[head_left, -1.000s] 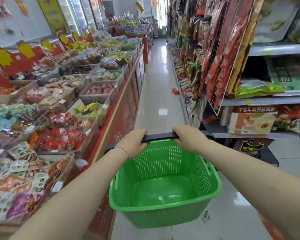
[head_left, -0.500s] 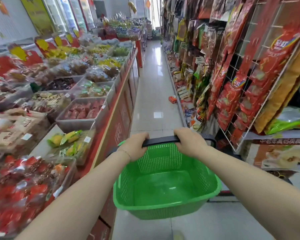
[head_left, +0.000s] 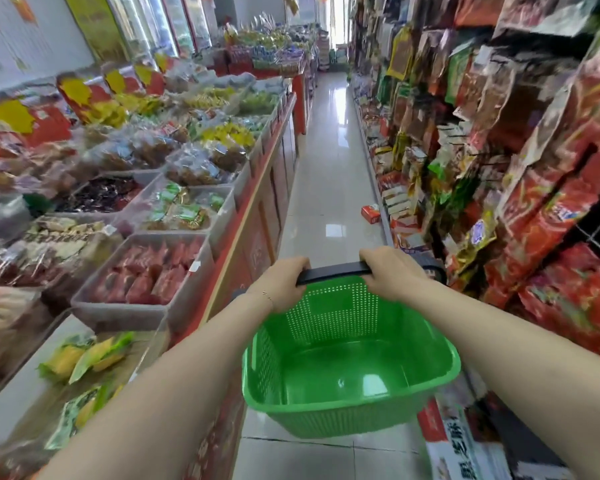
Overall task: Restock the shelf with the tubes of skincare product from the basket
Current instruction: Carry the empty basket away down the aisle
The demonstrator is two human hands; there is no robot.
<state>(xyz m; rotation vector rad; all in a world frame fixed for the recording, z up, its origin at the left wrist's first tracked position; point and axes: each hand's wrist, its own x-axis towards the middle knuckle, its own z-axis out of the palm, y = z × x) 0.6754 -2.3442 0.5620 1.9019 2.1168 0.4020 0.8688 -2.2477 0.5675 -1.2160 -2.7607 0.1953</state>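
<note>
Hands: our left hand [head_left: 280, 284] and right hand [head_left: 392, 271] gripped the black handle [head_left: 333, 271], fingers wrapped round it.
Basket: green basket [head_left: 354, 407] hung below the handle, and we saw no tubes inside!
Progress: unloading looked finished; no skincare shelf beside the basket.

Count, per kind:
- green basket [head_left: 350, 386] – 1, centre; black handle [head_left: 333, 271] – 1, at its 12 o'clock
- hands – 2: left hand [head_left: 281, 284], right hand [head_left: 392, 271]
- red box [head_left: 370, 214] on floor – 1, 12 o'clock of basket
- tubes in basket – 0
</note>
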